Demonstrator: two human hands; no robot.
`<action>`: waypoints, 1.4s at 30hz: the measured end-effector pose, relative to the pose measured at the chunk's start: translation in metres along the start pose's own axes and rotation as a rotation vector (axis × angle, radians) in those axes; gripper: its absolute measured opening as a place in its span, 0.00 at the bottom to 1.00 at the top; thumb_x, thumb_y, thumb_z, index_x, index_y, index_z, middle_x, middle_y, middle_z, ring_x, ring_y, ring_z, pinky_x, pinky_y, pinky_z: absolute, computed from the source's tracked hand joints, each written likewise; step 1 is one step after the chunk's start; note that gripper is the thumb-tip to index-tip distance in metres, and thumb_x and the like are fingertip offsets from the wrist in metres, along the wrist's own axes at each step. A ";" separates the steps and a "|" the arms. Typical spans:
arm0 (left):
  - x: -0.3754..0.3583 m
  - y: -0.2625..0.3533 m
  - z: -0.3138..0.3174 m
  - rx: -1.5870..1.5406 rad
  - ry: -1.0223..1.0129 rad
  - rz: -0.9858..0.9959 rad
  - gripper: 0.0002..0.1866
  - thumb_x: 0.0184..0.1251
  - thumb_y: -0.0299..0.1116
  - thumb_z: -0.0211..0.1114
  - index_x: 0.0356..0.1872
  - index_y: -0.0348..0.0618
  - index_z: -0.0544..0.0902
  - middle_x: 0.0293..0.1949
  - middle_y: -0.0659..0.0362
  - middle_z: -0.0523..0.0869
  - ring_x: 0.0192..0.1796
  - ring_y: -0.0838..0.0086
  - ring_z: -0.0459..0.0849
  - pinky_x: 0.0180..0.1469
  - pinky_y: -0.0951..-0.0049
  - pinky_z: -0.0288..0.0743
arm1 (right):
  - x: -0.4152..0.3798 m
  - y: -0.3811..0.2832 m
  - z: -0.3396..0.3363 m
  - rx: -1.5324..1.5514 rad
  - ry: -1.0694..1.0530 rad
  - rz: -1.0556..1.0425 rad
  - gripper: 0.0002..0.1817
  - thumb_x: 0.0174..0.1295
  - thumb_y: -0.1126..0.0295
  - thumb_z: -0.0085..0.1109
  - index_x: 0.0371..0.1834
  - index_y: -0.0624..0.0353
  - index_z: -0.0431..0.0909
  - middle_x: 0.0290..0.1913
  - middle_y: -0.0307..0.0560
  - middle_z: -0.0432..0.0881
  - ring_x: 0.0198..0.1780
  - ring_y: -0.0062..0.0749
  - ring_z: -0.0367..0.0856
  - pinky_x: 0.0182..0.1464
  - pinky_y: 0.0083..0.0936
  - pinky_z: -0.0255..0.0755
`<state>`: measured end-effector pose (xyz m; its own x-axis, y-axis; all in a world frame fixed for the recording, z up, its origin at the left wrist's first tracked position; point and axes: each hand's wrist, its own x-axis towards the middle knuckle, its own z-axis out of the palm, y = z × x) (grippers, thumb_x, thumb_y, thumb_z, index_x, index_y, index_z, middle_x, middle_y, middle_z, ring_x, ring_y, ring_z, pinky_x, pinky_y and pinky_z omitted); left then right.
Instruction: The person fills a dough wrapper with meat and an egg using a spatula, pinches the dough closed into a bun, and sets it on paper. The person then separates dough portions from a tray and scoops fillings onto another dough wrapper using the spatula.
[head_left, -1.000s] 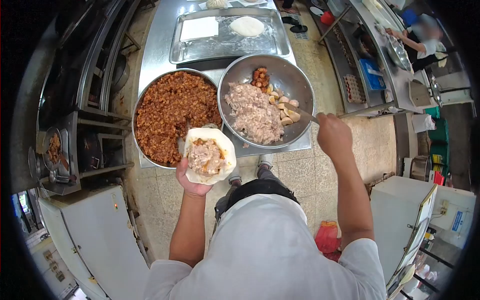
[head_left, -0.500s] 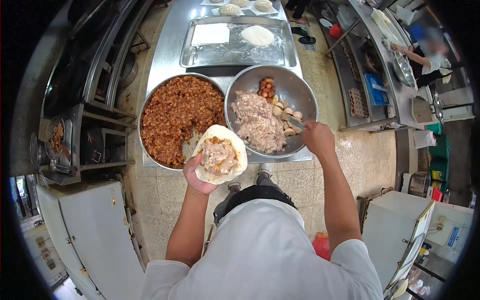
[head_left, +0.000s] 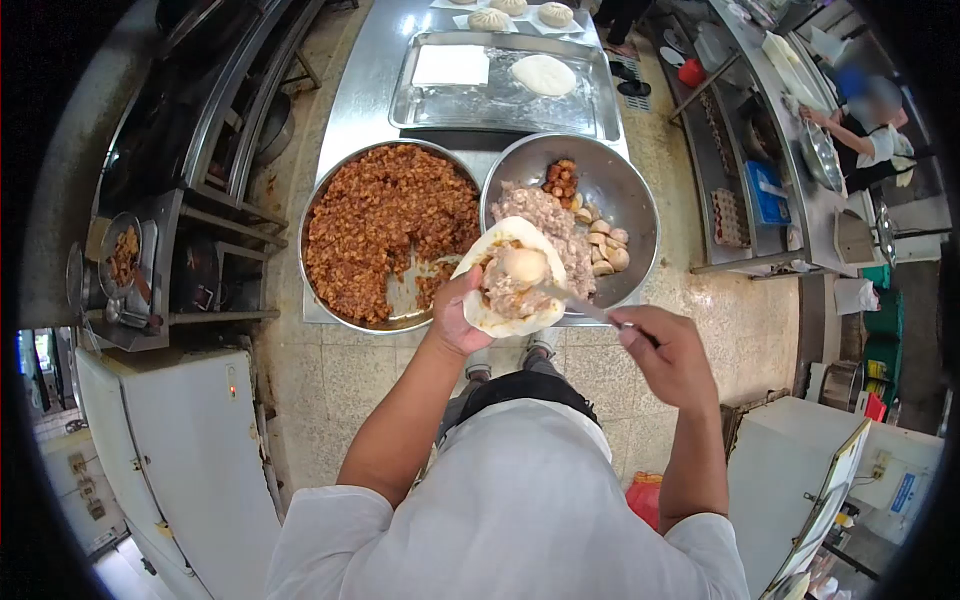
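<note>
My left hand [head_left: 461,318] is closed on the edge of a round dough wrapper [head_left: 495,322], held above the near rims of the two bowls. On the wrapper lie minced meat filling [head_left: 507,299] and a pale, rounded, egg-like piece [head_left: 523,266]. A metal spatula [head_left: 586,307] is gripped in my right hand [head_left: 668,352], its blade end touching the filling. Behind the wrapper stands a steel bowl [head_left: 637,250] with pale minced meat [head_left: 574,233], several pale cut pieces [head_left: 606,247] and reddish-brown chunks [head_left: 562,178]. To its left, another bowl holds reddish-brown chopped filling [head_left: 385,225].
Beyond the bowls, a metal tray [head_left: 460,112] carries white paper [head_left: 450,65] and a flat dough round [head_left: 543,75]. Several pleated buns [head_left: 488,19] sit at the far table end. A co-worker [head_left: 870,130] stands at the right counter; white cabinets flank me.
My right hand and the spatula have come from the bowl of cut pieces to the wrapper. A pale piece now sits on the meat. My left hand has moved right and slightly up in view.
</note>
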<state>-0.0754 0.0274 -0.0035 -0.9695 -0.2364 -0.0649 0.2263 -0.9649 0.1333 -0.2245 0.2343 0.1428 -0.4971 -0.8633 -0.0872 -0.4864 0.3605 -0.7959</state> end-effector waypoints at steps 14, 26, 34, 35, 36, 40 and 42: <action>-0.026 0.010 -0.008 -0.105 0.088 0.028 0.35 0.60 0.37 0.68 0.69 0.41 0.68 0.63 0.45 0.77 0.65 0.50 0.77 0.70 0.43 0.67 | -0.027 -0.039 -0.009 -0.392 0.072 0.059 0.11 0.55 0.78 0.63 0.41 0.56 0.85 0.30 0.48 0.81 0.31 0.43 0.83 0.33 0.34 0.76; -0.043 0.026 0.008 -0.148 0.104 0.224 0.34 0.72 0.53 0.56 0.71 0.42 0.67 0.68 0.46 0.73 0.68 0.49 0.73 0.70 0.43 0.65 | -0.028 -0.024 0.030 -0.536 0.366 -0.036 0.14 0.54 0.77 0.62 0.44 0.53 0.87 0.31 0.47 0.79 0.33 0.43 0.80 0.34 0.37 0.75; -0.059 0.030 -0.005 -0.155 -0.040 0.091 0.42 0.67 0.61 0.58 0.74 0.44 0.62 0.72 0.47 0.68 0.72 0.49 0.69 0.72 0.45 0.62 | 0.007 0.033 0.041 -0.969 0.059 0.121 0.06 0.56 0.72 0.56 0.32 0.57 0.83 0.33 0.52 0.80 0.38 0.47 0.83 0.39 0.40 0.79; -0.055 0.029 -0.004 -0.154 -0.043 0.093 0.42 0.67 0.61 0.58 0.74 0.44 0.62 0.72 0.47 0.68 0.72 0.49 0.69 0.72 0.45 0.62 | 0.008 0.034 0.041 -0.970 0.060 0.118 0.06 0.56 0.72 0.56 0.32 0.57 0.83 0.33 0.52 0.80 0.38 0.47 0.83 0.39 0.40 0.79; -0.051 0.030 -0.004 -0.105 -0.014 0.074 0.42 0.67 0.61 0.58 0.74 0.43 0.62 0.71 0.47 0.69 0.71 0.49 0.70 0.72 0.45 0.63 | 0.008 0.033 0.041 -0.946 0.071 0.136 0.06 0.57 0.73 0.55 0.32 0.58 0.83 0.32 0.52 0.80 0.38 0.47 0.83 0.39 0.40 0.79; -0.033 0.028 0.002 -0.083 -0.011 -0.038 0.38 0.70 0.57 0.56 0.72 0.39 0.65 0.67 0.45 0.74 0.67 0.50 0.75 0.70 0.47 0.67 | 0.013 0.045 0.054 -0.909 0.084 0.096 0.07 0.57 0.72 0.55 0.31 0.59 0.83 0.34 0.54 0.80 0.38 0.47 0.83 0.40 0.41 0.79; -0.029 0.022 0.016 -0.133 -0.032 -0.102 0.36 0.72 0.55 0.55 0.71 0.39 0.66 0.66 0.45 0.75 0.66 0.51 0.76 0.69 0.47 0.68 | 0.015 0.053 0.067 -0.901 0.087 0.109 0.07 0.57 0.73 0.54 0.31 0.59 0.83 0.36 0.54 0.80 0.38 0.47 0.83 0.39 0.41 0.79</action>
<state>-0.0438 0.0149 0.0172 -0.9901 -0.1343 -0.0401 0.1345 -0.9909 -0.0043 -0.2100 0.2168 0.0595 -0.6083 -0.7915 -0.0597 -0.7923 0.6099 -0.0132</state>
